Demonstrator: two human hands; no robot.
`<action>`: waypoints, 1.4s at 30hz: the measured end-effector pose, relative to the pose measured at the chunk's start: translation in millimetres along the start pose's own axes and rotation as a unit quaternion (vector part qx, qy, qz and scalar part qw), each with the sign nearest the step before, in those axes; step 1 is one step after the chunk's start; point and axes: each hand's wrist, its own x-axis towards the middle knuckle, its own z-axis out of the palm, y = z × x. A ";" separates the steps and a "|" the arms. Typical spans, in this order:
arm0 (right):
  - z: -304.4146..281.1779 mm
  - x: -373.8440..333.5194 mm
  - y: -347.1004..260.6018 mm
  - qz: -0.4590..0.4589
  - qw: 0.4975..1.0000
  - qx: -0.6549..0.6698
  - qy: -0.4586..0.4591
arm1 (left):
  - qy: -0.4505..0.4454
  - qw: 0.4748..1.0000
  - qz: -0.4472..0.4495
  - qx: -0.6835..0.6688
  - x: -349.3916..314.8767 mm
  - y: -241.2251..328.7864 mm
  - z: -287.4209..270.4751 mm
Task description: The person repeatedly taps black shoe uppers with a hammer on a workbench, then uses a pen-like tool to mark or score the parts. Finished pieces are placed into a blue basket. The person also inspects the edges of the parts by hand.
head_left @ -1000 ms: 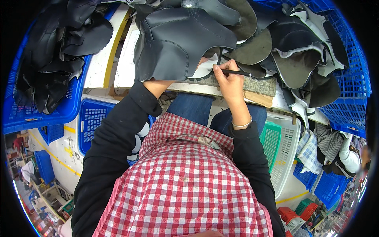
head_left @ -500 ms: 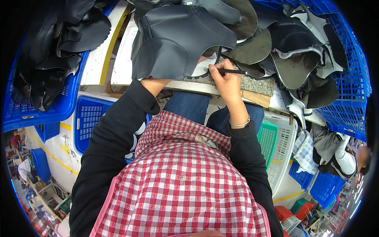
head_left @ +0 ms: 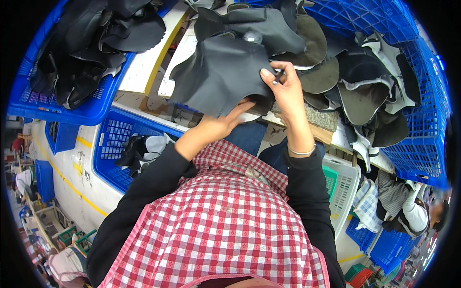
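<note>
A black leather piece (head_left: 221, 72), shaped like a boot upper, is tilted up over the bench's near edge and slightly blurred. My left hand (head_left: 215, 129) grips its lower edge, with the fingers at the curved cutout. At the right edge, my right hand (head_left: 289, 93) pinches the leather between thumb and fingers. A small shiny tip shows by that thumb; it looks like the end of the dark pen, mostly hidden in the hand. Just beyond lies another black leather upper (head_left: 269, 31) with a clear round object (head_left: 252, 37) near it.
Stacked uppers (head_left: 355, 79) with grey-brown undersides cover the bench's right side beside a blue crate (head_left: 413, 137). More black pieces fill a blue basket (head_left: 72, 115) at left. Lower down sits another blue basket (head_left: 106, 149). A stone slab (head_left: 321, 117) lies at the bench edge.
The leather piece has been lifted and turned. My left hand has come out from beneath it to its lower edge. My right hand has moved up from the pen position to the piece's right edge.
</note>
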 end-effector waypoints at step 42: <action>11.5 59.3 5.4 -0.472 0.843 -0.255 -0.031 | 0.194 0.902 -0.054 0.383 155.2 -19.8 -262.0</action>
